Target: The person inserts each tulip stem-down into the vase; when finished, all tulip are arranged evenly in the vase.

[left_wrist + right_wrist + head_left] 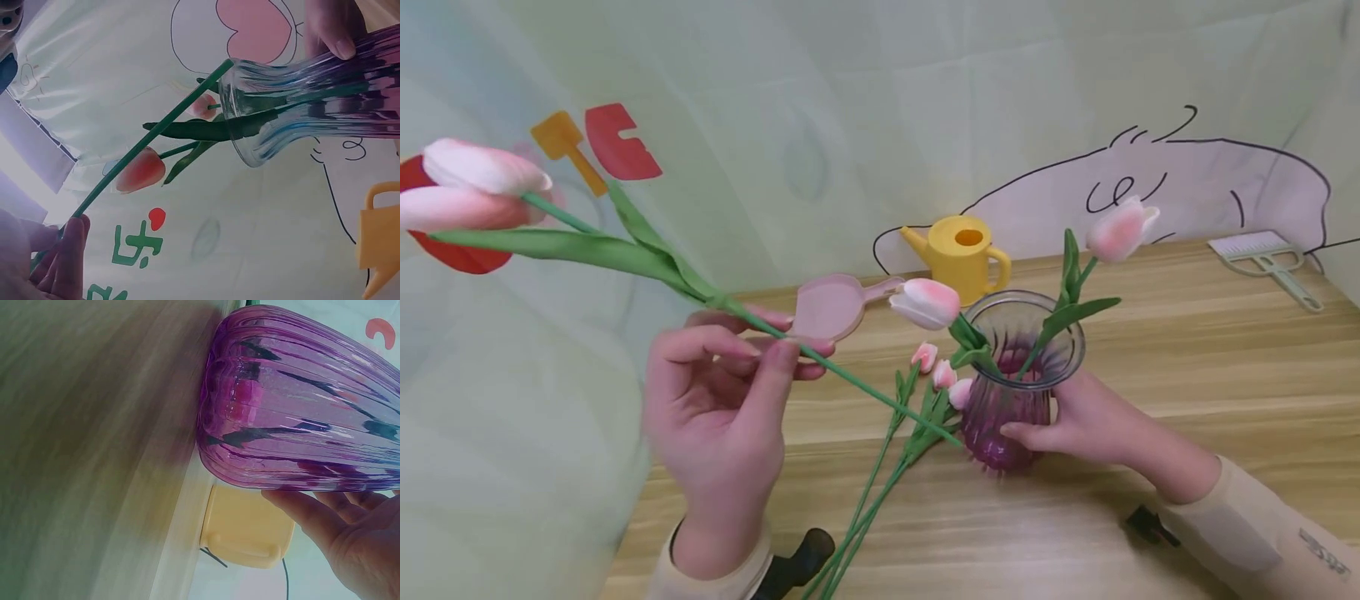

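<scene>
Head view: left hand (722, 408) pinching a tulip (724, 303) left of centre, right hand (1086, 423) gripping the vase (1006, 417) right of centre! Left wrist: the stem (142, 144) ends by the vase's mouth, upper middle. Right wrist: watering can (247, 522), lower middle.

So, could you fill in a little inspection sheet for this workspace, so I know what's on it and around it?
Surface: wood-grain table.
Work items: ribbed purple glass vase containing two pink-white tulips; one held tulip outside it; three loose tulips lying on the table.
Clutter: yellow watering can, pink scoop and pale brush-like tool, toward the back.
Grippers: bare hands; left hand pinches the held tulip's stem, right hand grips the vase.
Cables: nothing seen.
Surroundings: pale backdrop with printed drawings behind the table.
</scene>
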Demonstrator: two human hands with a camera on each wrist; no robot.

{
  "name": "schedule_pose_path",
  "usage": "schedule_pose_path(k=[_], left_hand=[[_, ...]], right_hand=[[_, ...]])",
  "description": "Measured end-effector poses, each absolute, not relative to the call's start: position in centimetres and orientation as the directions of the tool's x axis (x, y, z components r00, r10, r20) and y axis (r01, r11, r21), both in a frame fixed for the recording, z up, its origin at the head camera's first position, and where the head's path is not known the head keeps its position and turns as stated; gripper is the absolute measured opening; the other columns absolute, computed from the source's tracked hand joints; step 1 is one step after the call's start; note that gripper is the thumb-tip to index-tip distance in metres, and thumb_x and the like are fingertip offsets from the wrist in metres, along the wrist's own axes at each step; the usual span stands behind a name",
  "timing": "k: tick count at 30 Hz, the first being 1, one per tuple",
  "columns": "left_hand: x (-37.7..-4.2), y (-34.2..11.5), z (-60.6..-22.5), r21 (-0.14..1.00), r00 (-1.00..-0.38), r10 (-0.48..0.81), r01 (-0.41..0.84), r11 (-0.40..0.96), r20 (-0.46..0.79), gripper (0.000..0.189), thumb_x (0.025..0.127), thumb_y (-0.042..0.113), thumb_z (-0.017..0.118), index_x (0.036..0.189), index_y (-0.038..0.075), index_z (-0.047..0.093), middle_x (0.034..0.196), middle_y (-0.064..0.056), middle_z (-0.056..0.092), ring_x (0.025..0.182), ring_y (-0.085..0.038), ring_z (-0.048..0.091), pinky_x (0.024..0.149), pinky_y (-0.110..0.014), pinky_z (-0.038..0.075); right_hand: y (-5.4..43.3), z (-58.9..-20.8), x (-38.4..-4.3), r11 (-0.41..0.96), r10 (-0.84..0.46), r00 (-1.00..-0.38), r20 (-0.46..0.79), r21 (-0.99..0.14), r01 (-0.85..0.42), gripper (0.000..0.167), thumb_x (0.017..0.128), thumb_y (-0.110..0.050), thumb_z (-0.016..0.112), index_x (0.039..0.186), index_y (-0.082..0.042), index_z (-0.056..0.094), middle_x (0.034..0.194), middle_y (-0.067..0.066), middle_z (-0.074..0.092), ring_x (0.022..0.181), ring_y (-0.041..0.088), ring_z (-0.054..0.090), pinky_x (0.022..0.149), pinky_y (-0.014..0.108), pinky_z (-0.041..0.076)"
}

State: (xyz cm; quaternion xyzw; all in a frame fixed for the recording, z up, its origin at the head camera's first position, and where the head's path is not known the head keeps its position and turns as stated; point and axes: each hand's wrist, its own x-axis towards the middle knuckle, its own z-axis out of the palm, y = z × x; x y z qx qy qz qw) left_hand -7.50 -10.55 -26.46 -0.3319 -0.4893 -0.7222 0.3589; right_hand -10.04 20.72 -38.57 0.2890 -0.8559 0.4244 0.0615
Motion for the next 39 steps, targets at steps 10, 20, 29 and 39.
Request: schedule_pose_path(k=[10, 20, 29, 39], left_hand=[[-7.7, -9.2, -25.5, 0.383, -0.467, -0.271, 0.870, -0.310, 0.842, 0.030, 0.076, -0.029, 0.065, 0.099, -0.019, 0.048, 0.088, -0.033, 0.063, 0.064, -0.036, 0.073, 0.055, -0.040, 0.061], [-7.4, -7.6, -25.9, 0.366, -0.447, -0.242, 0.876, -0.314, 0.861, 0.027, 0.079, -0.030, 0.063, 0.096, -0.018, 0.046, 0.090, -0.031, 0.064, 0.071, -0.036, 0.075, 0.060, -0.039, 0.063], [-7.6, -7.1, -26.2, 0.310, -0.405, -0.328, 0.900, -0.306, 0.854, 0.027, 0.079, -0.029, 0.064, 0.091, -0.016, 0.044, 0.088, -0.030, 0.063, 0.069, -0.039, 0.074, 0.058, -0.039, 0.062], [-8.0, -6.9, -26.2, 0.342, -0.412, -0.246, 0.896, -0.282, 0.877, 0.032, 0.082, -0.027, 0.063, 0.103, -0.017, 0.042, 0.092, -0.028, 0.067, 0.073, -0.036, 0.076, 0.064, -0.037, 0.063]], right_hand=[[20.8, -38.6, -10.2, 0.468, -0.451, -0.822, 0.348, -0.692, -0.550, 0.077, 0.077, -0.018, 0.091, 0.139, -0.018, 0.046, 0.128, -0.002, 0.064, 0.122, 0.021, 0.062, 0.103, 0.054, 0.052], [20.6, -38.8, -10.2, 0.470, -0.458, -0.816, 0.352, -0.683, -0.559, 0.077, 0.077, -0.021, 0.091, 0.140, -0.018, 0.046, 0.126, -0.005, 0.064, 0.121, 0.018, 0.062, 0.104, 0.049, 0.052], [20.5, -38.8, -10.3, 0.456, -0.462, -0.820, 0.337, -0.703, -0.546, 0.073, 0.079, -0.026, 0.091, 0.138, -0.020, 0.049, 0.126, -0.006, 0.065, 0.123, 0.019, 0.061, 0.105, 0.052, 0.051], [20.8, -38.7, -10.2, 0.450, -0.451, -0.821, 0.350, -0.705, -0.549, 0.076, 0.078, -0.019, 0.090, 0.139, -0.016, 0.046, 0.126, -0.004, 0.065, 0.121, 0.018, 0.063, 0.103, 0.050, 0.053]])
